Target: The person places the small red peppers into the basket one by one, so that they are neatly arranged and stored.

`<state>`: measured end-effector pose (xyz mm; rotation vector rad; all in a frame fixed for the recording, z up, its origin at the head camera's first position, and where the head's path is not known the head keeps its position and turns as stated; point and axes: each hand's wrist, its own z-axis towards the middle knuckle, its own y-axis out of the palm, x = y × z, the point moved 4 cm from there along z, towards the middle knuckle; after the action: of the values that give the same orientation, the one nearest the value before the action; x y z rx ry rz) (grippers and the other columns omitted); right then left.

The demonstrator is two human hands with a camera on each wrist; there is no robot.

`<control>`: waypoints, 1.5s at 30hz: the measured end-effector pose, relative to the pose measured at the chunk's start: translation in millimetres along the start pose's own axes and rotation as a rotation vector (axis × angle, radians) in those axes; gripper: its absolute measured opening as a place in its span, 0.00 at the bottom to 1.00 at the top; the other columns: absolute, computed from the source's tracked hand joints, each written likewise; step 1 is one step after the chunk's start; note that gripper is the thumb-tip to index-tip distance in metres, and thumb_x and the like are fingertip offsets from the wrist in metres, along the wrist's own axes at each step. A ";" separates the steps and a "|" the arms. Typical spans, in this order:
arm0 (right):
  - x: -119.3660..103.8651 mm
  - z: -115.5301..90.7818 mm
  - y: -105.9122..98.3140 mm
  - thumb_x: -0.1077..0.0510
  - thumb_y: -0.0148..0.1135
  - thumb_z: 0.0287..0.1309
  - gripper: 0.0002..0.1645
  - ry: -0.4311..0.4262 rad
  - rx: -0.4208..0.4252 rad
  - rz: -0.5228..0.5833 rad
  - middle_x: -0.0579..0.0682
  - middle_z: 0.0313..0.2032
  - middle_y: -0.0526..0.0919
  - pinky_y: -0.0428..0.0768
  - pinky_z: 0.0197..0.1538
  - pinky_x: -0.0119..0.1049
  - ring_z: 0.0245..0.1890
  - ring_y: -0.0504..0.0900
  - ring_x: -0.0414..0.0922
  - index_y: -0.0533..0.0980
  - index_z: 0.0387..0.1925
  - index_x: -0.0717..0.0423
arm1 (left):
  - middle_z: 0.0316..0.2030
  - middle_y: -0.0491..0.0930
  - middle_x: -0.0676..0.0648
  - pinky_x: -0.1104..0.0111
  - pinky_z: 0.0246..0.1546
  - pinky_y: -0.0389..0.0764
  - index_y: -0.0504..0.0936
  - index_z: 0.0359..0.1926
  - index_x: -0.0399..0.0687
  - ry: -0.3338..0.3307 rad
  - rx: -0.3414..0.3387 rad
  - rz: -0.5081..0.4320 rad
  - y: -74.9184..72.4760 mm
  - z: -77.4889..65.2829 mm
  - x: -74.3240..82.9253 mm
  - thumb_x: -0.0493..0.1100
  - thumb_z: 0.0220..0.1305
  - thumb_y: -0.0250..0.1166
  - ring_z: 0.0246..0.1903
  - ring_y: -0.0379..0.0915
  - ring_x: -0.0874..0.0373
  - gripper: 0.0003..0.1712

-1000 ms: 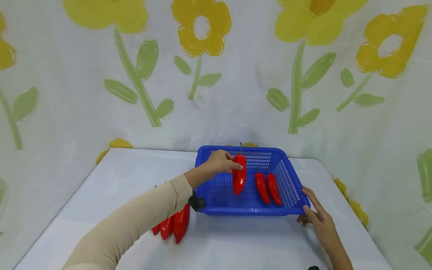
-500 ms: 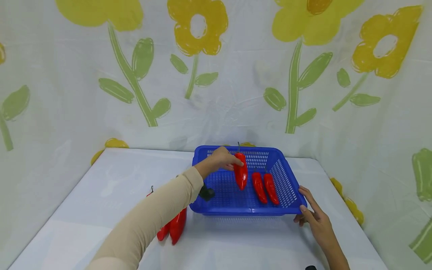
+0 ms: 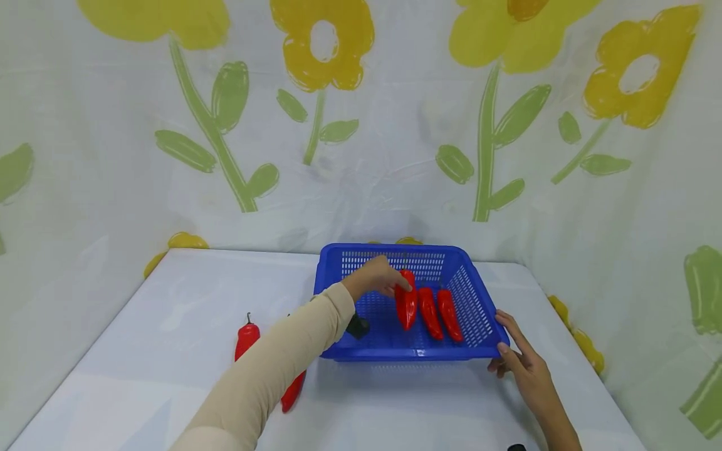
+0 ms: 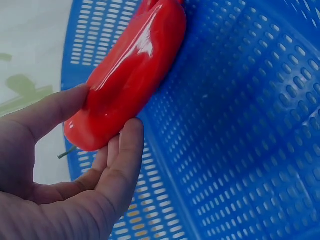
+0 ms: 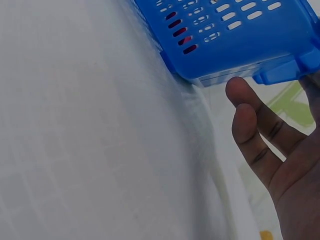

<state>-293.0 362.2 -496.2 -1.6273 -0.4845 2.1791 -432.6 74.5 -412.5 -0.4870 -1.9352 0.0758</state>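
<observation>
My left hand [image 3: 373,275] pinches a glossy red pepper [image 3: 407,307] between thumb and fingers, stem end up, low inside a blue plastic basket [image 3: 417,354]. In the left wrist view the thumb is on one side of this pepper [image 4: 132,75] and the fingertips on the other. Two more red peppers, one nearer [image 3: 430,314] and one farther right [image 3: 450,316], lie side by side in the basket. At the basket's front right corner my right hand [image 3: 530,376] holds the rim, thumb and forefinger at it. Other fingers hang loosely below the rim in the right wrist view.
On the white table [image 3: 169,326], left of the basket, lie a red pepper [image 3: 246,338] and another red pepper [image 3: 292,393], partly hidden by the left sleeve [image 3: 282,363]. Behind the table hangs a cloth [image 3: 389,144] printed with yellow flowers.
The held pepper has gone down and slightly right, closer to the two in the basket. My right hand stays at the corner. The whole head view has shifted a little.
</observation>
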 end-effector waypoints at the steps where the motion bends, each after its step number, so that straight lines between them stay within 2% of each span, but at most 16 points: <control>1: -0.6 0.0 0.2 0.56 0.46 0.78 0.31 -0.004 0.001 0.003 0.38 0.73 0.60 0.83 0.30 0.36 0.29 0.83 0.48 0.57 0.77 0.43 | 0.50 0.75 0.33 0.53 0.52 0.81 0.60 0.66 0.27 -0.004 0.003 -0.010 1.0 1.3 -1.5 0.29 0.53 0.75 0.49 0.80 0.38 0.44; 4: -3.0 0.4 0.4 0.56 0.47 0.78 0.31 -0.002 0.007 -0.009 0.38 0.73 0.60 0.83 0.29 0.36 0.29 0.83 0.48 0.58 0.77 0.42 | 0.45 0.79 0.32 0.53 0.51 0.82 0.66 0.61 0.26 -0.010 0.016 0.006 2.6 4.6 -4.5 0.29 0.52 0.75 0.48 0.81 0.39 0.38; 8: -4.7 0.6 0.4 0.54 0.48 0.77 0.31 0.021 0.014 -0.021 0.38 0.73 0.60 0.83 0.30 0.36 0.29 0.83 0.47 0.58 0.77 0.39 | 0.41 0.80 0.33 0.53 0.50 0.82 0.68 0.59 0.25 -0.020 0.023 0.018 4.2 8.9 -6.9 0.29 0.52 0.75 0.46 0.82 0.39 0.35; 18: -2.2 1.0 -3.0 0.57 0.47 0.77 0.31 -0.010 0.006 0.008 0.37 0.73 0.59 0.83 0.30 0.36 0.29 0.84 0.47 0.57 0.77 0.42 | 0.39 0.81 0.35 0.56 0.45 0.85 0.70 0.57 0.28 -0.060 0.034 0.055 16.3 20.5 -14.2 0.29 0.51 0.76 0.43 0.83 0.41 0.33; 24: 1.3 0.3 -3.0 0.57 0.47 0.78 0.31 0.004 0.004 0.032 0.37 0.74 0.58 0.83 0.30 0.36 0.30 0.84 0.48 0.57 0.77 0.43 | 0.40 0.79 0.37 0.57 0.44 0.86 0.69 0.59 0.28 -0.071 0.033 0.076 22.5 23.8 -19.5 0.30 0.50 0.76 0.42 0.83 0.42 0.36; 27: 3.7 0.1 -1.3 0.57 0.47 0.78 0.31 0.004 0.006 0.034 0.36 0.73 0.59 0.83 0.30 0.36 0.29 0.83 0.48 0.58 0.77 0.43 | 0.41 0.79 0.36 0.56 0.45 0.85 0.70 0.58 0.27 -0.075 0.029 0.056 24.4 24.3 -23.3 0.28 0.50 0.76 0.44 0.83 0.41 0.35; 32: 4.9 -0.5 1.5 0.56 0.47 0.78 0.31 0.013 0.010 0.032 0.36 0.73 0.59 0.83 0.30 0.36 0.29 0.83 0.48 0.58 0.77 0.42 | 0.44 0.79 0.33 0.55 0.47 0.84 0.66 0.62 0.28 -0.089 0.037 0.006 27.2 24.5 -28.4 0.26 0.50 0.74 0.46 0.82 0.39 0.39; 45: 3.0 2.1 1.1 0.54 0.48 0.77 0.31 0.025 0.016 0.026 0.38 0.74 0.58 0.84 0.31 0.37 0.29 0.84 0.48 0.58 0.77 0.40 | 0.40 0.79 0.37 0.58 0.43 0.86 0.67 0.61 0.30 -0.118 0.041 0.043 30.2 39.8 -34.3 0.30 0.51 0.76 0.42 0.84 0.43 0.39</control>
<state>-295.9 362.6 -498.6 -1.6585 -0.4399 2.1731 -447.9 96.2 -467.0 -0.5069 -2.0348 0.1748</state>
